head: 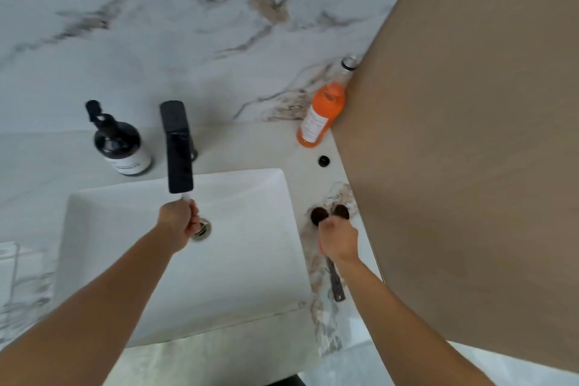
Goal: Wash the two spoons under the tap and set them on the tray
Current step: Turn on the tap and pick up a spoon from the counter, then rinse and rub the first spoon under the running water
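Observation:
Two spoons with dark bowls (319,215) lie side by side on the narrow counter strip right of the white basin (250,260). A dark handle end sticks out toward me below my wrist. My right hand (340,243) is closed over both handles just behind the bowls. My left hand (181,222) is curled into a fist under the spout of the black tap (179,147), above the drain (202,230). A thin stream of water falls onto it, and I see nothing held in it. I cannot make out a tray for certain.
A dark pump bottle (122,144) stands left of the tap. An orange bottle (322,113) without its cap leans at the back right, with a small black cap (324,161) near it. A brown panel (470,135) closes the right side. Folded cloth (15,263) lies at the left.

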The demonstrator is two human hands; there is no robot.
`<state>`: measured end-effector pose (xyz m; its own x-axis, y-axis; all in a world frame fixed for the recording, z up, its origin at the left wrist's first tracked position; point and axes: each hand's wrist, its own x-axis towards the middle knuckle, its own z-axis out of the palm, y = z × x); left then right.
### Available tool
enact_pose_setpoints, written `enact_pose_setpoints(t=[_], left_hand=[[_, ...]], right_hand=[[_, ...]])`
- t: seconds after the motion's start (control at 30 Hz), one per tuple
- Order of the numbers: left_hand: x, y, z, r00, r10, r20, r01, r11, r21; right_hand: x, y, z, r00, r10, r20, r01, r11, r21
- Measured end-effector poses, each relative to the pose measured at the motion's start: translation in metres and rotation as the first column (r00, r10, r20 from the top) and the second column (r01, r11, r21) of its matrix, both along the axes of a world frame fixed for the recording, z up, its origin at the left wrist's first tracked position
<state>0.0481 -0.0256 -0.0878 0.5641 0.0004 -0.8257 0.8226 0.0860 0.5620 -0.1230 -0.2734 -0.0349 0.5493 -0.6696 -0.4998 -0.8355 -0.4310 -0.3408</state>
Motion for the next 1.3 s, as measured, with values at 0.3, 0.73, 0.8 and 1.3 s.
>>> enact_pose_setpoints(t=[0.3,0.73,0.8,1.3], left_hand=[[-0.007,-0.011,-0.007,0.995,-0.065,-0.080,0.063,0.998,-0.021],[-0.008,-0.012,-0.010,0.990,0.108,-0.090,-0.115,0.990,-0.082],[-0.007,-0.007,-0.011,0.987,0.132,-0.095,-0.141,0.986,-0.093],[-0.019,0.031,0.032,0.984,0.073,0.163,-0.054,0.992,-0.118]], right_hand=[[-0.041,-0.003,-0.040,0.972,-0.161,0.170,0.152,0.986,0.067],[-0.032,-0.036,-0.050,0.998,0.006,0.066,-0.024,0.957,0.288],[-0.030,-0.039,-0.047,0.996,-0.045,0.071,0.015,0.927,0.374],[0.053,0.087,-0.021,0.981,0.154,0.120,-0.195,0.775,0.601]])
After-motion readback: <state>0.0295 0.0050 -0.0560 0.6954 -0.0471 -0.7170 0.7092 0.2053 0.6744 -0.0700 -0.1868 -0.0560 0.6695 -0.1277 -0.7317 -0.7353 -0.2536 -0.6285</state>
